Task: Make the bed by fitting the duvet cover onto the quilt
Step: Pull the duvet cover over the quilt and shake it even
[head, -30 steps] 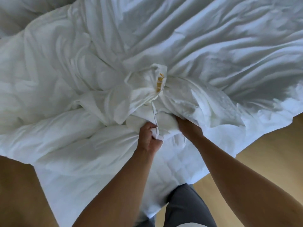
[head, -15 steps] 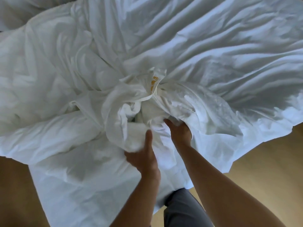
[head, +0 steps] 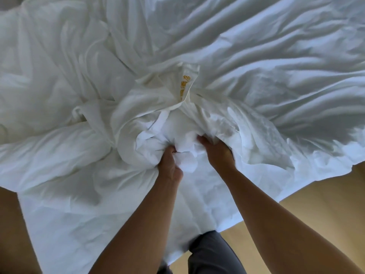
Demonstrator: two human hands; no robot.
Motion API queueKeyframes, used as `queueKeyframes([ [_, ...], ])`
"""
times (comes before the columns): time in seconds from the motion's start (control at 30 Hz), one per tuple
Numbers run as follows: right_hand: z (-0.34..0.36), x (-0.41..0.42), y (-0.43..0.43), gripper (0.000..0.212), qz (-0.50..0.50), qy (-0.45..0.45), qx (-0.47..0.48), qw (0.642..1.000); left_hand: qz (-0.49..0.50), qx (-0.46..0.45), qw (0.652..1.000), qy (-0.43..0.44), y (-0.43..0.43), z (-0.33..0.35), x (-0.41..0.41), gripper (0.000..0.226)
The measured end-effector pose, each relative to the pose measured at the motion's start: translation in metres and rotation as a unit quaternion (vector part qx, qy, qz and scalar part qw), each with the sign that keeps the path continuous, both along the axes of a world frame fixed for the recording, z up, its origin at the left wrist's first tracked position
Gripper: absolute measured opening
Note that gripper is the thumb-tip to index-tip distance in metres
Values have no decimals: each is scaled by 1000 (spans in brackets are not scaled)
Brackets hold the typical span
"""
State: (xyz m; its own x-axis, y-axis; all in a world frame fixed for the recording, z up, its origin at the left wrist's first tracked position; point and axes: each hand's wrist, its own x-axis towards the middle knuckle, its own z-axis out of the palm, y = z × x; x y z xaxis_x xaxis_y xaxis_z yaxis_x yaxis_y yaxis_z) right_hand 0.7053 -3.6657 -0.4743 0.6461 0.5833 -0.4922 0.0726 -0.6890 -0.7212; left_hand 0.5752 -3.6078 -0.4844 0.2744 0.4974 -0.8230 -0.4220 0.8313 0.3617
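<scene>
Bunched white cover [head: 150, 123] at the centre of the bed, directly ahead of both hands and touching them. The cloth is thin and smooth, gathered into soft folds around an opening whose hemmed edge rises to a peak; a strip of yellow print [head: 184, 87] runs down the inside of that peak. Where cover ends and quilt [head: 59, 151] begins cannot be told everywhere, both being white; the puffier, matte mass to the left and below the hands reads as quilt.

Left hand [head: 169, 165]: fingers curled tight into a wad of white cloth at the mouth of the opening, thumb side up. Right hand [head: 216, 151]: just beside it, knuckles up, fingers bent down and buried in the fabric, gripping a fold; the fingertips are hidden. The two hands lie near each other, a small lump of cloth between them. Both forearms are bare.

Beyond the hands the fabric spreads in long diagonal creases toward the upper right, bluish in shadow. The near edge hangs off the bed over a tan floor [head: 316, 204]. A leg in grey trousers [head: 213, 254] shows at the bottom, between the arms.
</scene>
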Motion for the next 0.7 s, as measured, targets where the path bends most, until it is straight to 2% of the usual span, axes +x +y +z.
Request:
queueKeyframes([
  [0.03,-3,3,-4,69,22,-42,-7,999,23,12,1000,-8,0,-2,-5,29],
  [0.1,-10,10,-8,65,5,-60,-34,998,68,10,994,-84,10,4,-16,34],
  [0.13,-12,8,-11,59,-46,-14,-60,997,73,19,989,-127,15,7,-18,34],
  [0.17,-19,6,-15,55,-54,-15,-119,991,66,26,985,-156,19,10,-20,35],
  [0.23,-25,-16,-25,49,-103,4,-164,981,47,34,983,-176,21,18,-15,41],
  [0.33,-18,-85,-31,39,-112,52,-148,981,43,32,989,-140,18,22,-7,47],
  [0.4,-9,-127,-27,24,-94,41,-154,983,62,7,989,-132,15,22,-4,44],
  [0.47,4,-147,-22,15,-69,11,-116,991,47,-10,993,-111,14,16,-6,43],
  [0.53,18,-141,-22,23,-67,-37,-79,994,-4,-6,997,-72,12,14,-10,43],
  [0.6,42,-124,-27,28,-58,-68,-52,995,-103,24,994,-25,0,13,-10,32],
  [0.67,64,-104,-33,24,38,-75,-60,995,-158,32,986,40,-13,14,-7,10],
  [0.7,75,-94,-37,20,107,-94,-89,986,-170,38,983,51,-19,12,-7,12],
])
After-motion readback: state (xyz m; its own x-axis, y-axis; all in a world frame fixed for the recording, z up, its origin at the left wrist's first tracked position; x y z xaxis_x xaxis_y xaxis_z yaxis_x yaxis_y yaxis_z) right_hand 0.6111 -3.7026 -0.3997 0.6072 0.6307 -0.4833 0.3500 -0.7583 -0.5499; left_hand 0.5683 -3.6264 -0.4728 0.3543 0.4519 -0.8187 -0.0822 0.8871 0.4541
